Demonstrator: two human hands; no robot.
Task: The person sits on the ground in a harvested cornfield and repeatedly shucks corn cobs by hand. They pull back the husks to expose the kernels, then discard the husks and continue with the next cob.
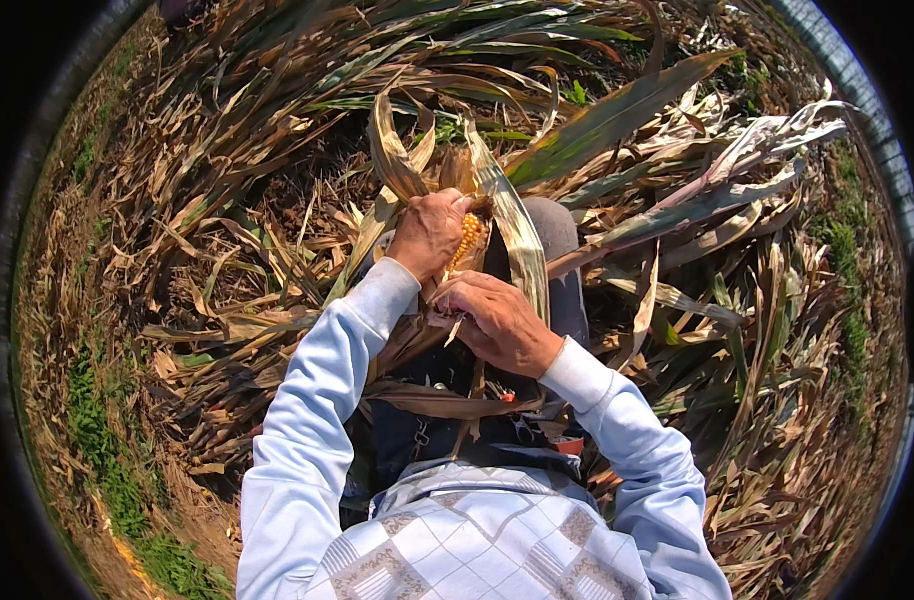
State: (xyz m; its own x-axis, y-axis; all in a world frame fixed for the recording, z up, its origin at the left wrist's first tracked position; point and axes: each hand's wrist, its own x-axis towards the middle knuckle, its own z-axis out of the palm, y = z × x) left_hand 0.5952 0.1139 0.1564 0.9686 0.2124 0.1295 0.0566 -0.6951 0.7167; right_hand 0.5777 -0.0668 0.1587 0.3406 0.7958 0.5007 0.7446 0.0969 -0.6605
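Note:
Between my hands is an ear of corn, its yellow kernels partly bared. My left hand grips the ear from its left side and hides part of it. Just below, my right hand pinches dry husk at the ear's lower end. A long pale leaf hangs down to the right of the ear, and a curled dry leaf rises above my left hand. Across my lap lies a brown strip of leaf.
Cut corn stalks with dry leaves lie heaped to the right, one stalk reaching my knee. More dry stalks cover the ground ahead and left. Green weeds grow at far left. An orange-red object shows beside my lap.

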